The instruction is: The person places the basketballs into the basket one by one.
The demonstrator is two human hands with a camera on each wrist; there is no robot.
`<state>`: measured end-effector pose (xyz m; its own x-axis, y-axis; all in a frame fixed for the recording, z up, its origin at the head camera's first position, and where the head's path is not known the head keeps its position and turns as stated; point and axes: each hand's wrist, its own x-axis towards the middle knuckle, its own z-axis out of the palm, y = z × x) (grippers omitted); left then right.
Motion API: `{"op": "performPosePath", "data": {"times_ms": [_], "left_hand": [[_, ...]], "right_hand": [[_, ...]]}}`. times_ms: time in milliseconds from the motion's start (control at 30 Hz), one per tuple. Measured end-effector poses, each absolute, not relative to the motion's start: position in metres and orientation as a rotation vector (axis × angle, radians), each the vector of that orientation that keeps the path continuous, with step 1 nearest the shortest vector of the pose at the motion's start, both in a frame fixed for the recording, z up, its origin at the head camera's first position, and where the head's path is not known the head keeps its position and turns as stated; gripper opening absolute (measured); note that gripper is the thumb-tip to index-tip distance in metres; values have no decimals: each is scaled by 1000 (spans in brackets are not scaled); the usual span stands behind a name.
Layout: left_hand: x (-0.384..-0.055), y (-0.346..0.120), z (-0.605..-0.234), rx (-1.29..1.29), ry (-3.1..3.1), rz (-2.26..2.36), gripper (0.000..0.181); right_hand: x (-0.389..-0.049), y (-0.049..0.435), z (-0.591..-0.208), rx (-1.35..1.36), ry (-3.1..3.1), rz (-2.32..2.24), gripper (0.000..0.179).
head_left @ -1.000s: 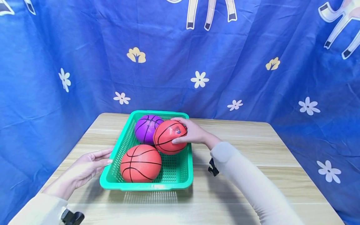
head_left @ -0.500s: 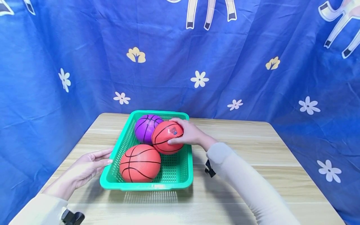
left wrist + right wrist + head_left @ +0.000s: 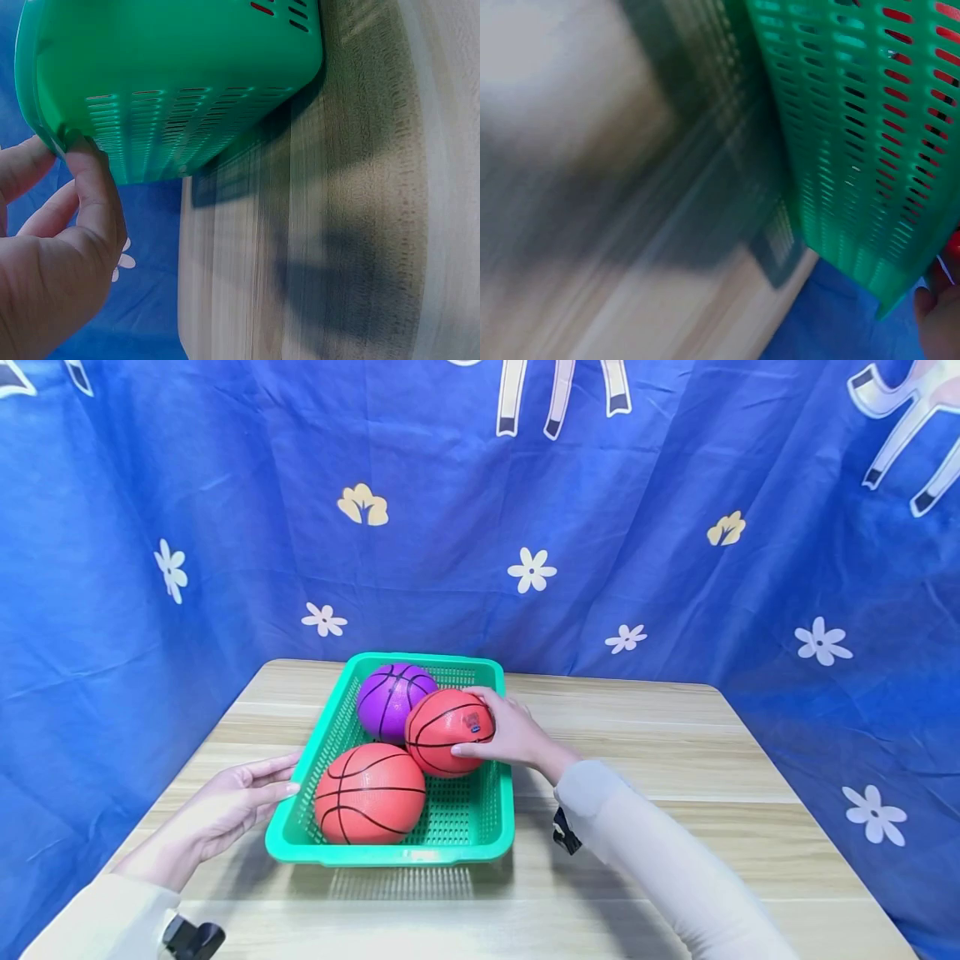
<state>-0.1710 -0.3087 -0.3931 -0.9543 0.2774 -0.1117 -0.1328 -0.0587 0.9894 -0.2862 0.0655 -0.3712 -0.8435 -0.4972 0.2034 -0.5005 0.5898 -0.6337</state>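
A green plastic basket (image 3: 390, 857) stands on the table with toy basketballs in it. My left hand (image 3: 225, 806) pinches its left rim; the left wrist view shows the thumb and fingers (image 3: 94, 184) meeting at that rim. My right hand (image 3: 513, 733) reaches over the right rim and grips a red basketball (image 3: 442, 731), thumb in front and fingers behind. Beside that ball, at the back left, sits a purple basketball (image 3: 388, 700). Another red basketball (image 3: 370, 793) lies at the front left, touching or nearly touching the held one. In the right wrist view, only part of the right hand (image 3: 941, 322) shows.
Pale wood-grain table (image 3: 675, 760) surrounds the basket, with its back edge just behind it. A blue curtain (image 3: 450, 527) printed with flowers and animals hangs behind and at both sides. Black straps with buckles (image 3: 193, 938) sit at the wrists.
The right hand shifted slightly left with its red ball, then a little back to the right and nearer. The front red ball has rolled slightly left. My left hand stays put.
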Motion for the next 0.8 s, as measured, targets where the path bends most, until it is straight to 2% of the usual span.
{"op": "performPosePath", "data": {"times_ms": [300,600,800], "left_hand": [[-171,-308,-393,159,1937,2092,71],[-173,-310,-392,137,1975,2064,67],[-176,-309,-382,121,2200,1823,66]], "right_hand": [[-284,72,-384,947,-2747,940,85],[-282,77,-379,958,-2771,935,91],[-284,87,-369,959,-2779,1038,82]]}}
